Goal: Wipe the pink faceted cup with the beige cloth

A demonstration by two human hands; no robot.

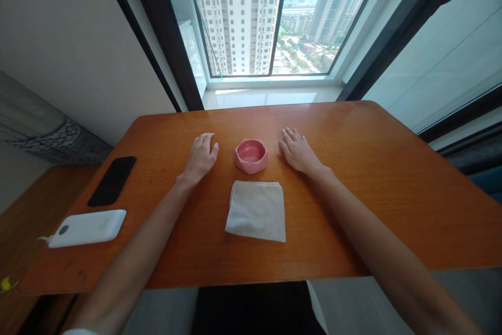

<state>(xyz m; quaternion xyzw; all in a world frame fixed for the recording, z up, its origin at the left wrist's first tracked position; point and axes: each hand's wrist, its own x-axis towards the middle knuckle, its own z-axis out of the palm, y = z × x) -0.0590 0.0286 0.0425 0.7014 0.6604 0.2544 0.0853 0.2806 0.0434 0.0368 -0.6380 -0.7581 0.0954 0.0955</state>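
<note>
My left hand [201, 157] lies flat and open on the wooden table [372, 178], just left of a small pink bowl [251, 156]. My right hand [297, 150] rests flat and open to the right of the bowl. Neither hand touches the bowl or holds anything. A folded white cloth [257, 210] lies on the table in front of the bowl, between my forearms.
A black phone [112, 180] and a white power bank [88, 227] lie near the table's left edge. A large window [270, 21] with high-rise buildings beyond stands behind the table. A lower wooden surface [23, 220] sits to the left.
</note>
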